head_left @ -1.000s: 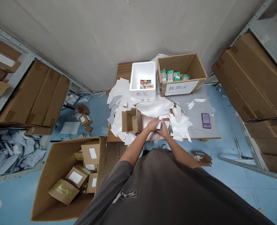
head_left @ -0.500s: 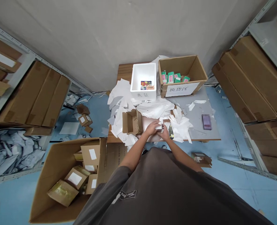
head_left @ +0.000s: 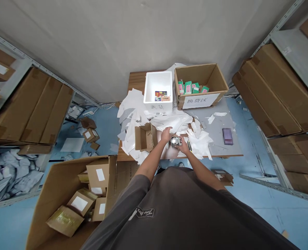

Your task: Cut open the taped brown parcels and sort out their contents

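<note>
My right hand (head_left: 183, 147) is closed round a small shiny silver-grey object (head_left: 175, 141) over the near edge of the table (head_left: 221, 139). My left hand (head_left: 166, 133) reaches a little further forward, its fingers resting on crumpled white wrapping paper (head_left: 173, 121) just right of a small open cardboard box (head_left: 145, 136). A dark pen-like item (head_left: 189, 146) lies beside my right hand.
At the table's back stand a white foam box (head_left: 158, 91) and a labelled cardboard box (head_left: 199, 85) holding green and pink packets. A purple item (head_left: 227, 135) lies at the right. A big carton of small parcels (head_left: 73, 198) sits on the floor left. Shelves with cartons flank both sides.
My left hand has let go of the small object and moved forward onto the white paper. The right hand keeps the object, now turned so its shiny face shows.
</note>
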Action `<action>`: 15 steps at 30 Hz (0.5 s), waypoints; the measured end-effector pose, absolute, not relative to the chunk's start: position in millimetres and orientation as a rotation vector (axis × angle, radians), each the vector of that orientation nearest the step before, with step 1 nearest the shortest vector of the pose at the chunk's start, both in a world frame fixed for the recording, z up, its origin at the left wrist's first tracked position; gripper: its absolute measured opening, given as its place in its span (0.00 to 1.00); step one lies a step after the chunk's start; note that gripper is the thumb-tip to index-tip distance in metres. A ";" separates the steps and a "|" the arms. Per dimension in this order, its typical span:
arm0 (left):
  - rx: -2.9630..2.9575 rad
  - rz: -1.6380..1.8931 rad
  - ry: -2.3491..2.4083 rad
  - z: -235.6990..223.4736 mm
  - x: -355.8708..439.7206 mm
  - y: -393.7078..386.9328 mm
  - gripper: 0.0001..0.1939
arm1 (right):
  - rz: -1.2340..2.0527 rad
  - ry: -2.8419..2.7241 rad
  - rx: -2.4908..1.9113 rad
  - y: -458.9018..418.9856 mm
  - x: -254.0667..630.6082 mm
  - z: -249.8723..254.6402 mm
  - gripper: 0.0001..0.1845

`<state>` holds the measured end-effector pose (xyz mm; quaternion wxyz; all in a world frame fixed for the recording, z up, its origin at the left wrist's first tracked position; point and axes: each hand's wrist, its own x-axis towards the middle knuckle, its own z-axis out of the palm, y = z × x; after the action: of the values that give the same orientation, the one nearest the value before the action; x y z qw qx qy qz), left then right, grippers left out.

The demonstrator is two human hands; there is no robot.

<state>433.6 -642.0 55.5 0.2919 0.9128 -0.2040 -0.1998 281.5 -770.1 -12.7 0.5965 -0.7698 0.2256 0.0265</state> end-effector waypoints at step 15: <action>1.951 -0.733 -0.529 11.0 382.7 -604.3 0.30 | 0.095 0.552 -1.795 -786.5 310.6 5.1 0.24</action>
<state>382.7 -604.3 11.0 0.4758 0.7981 -0.2162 -0.2998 310.6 -786.5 5.1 0.5898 -0.7708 0.2373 0.0408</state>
